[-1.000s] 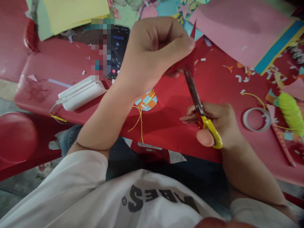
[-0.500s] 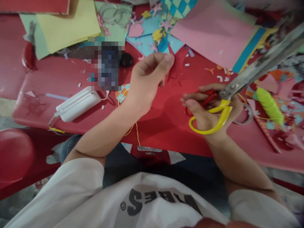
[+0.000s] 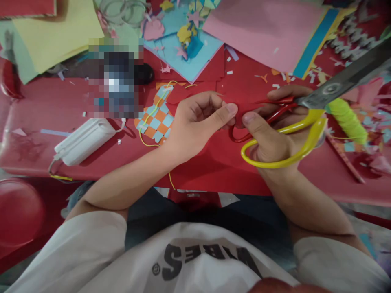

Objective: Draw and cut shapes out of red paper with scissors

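My left hand point(image 3: 203, 124) is closed, thumb and fingers pinching a small piece of red paper point(image 3: 242, 106) that barely stands out from the red surface behind it. Large scissors point(image 3: 331, 89) rest in my right hand point(image 3: 270, 142), their yellow and red handles around its fingers and their metal blades pointing up and right. The right thumb tip comes close to the red paper; whether it touches is unclear. Left of my left hand lies an orange and light-blue checkered woven paper piece point(image 3: 155, 122) with yellow string across it.
Pink sheets point(image 3: 253, 36), a blue sheet point(image 3: 195, 69) with paper cutouts and yellow sheets point(image 3: 61, 36) cover the back. A white power bank point(image 3: 85, 142) lies left, cabled to a blurred-out device. Neon yellow yarn point(image 3: 348, 122), a pencil point(image 3: 345, 156) and scraps lie right.
My left hand has moved down and right, bringing the red paper close to my right hand. The scissors have shifted right, still in my right hand. More of the checkered piece shows.
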The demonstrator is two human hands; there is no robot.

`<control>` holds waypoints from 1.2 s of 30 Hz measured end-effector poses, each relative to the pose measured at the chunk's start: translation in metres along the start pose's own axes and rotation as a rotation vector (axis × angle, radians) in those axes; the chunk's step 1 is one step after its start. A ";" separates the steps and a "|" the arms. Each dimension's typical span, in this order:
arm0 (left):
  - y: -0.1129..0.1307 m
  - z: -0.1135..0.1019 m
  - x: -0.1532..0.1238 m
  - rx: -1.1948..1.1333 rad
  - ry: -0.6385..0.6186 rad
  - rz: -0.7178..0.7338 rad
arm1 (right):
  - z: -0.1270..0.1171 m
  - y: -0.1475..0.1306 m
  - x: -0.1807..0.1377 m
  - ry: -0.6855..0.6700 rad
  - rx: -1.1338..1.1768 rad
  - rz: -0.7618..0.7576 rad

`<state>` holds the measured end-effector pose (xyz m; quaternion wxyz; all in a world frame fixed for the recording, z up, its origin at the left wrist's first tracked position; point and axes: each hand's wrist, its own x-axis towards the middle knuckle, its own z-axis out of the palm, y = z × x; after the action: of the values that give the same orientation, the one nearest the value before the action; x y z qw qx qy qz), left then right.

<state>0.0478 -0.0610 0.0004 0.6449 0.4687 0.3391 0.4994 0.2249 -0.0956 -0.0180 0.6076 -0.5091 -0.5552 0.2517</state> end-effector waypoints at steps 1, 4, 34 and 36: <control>0.001 -0.001 0.000 0.003 -0.005 -0.010 | 0.000 -0.001 0.000 0.005 0.001 -0.001; 0.004 -0.004 0.001 0.026 -0.020 -0.024 | 0.002 -0.008 0.002 0.030 -0.002 -0.007; 0.009 -0.008 0.005 0.297 -0.132 0.179 | 0.011 -0.011 0.000 0.040 0.207 0.019; 0.010 -0.008 0.004 0.283 -0.144 0.167 | 0.009 -0.009 0.001 0.043 0.170 0.016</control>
<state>0.0386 -0.0540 0.0077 0.5514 0.6158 0.3187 0.4638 0.2148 -0.0950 -0.0103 0.6583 -0.4657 -0.5144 0.2917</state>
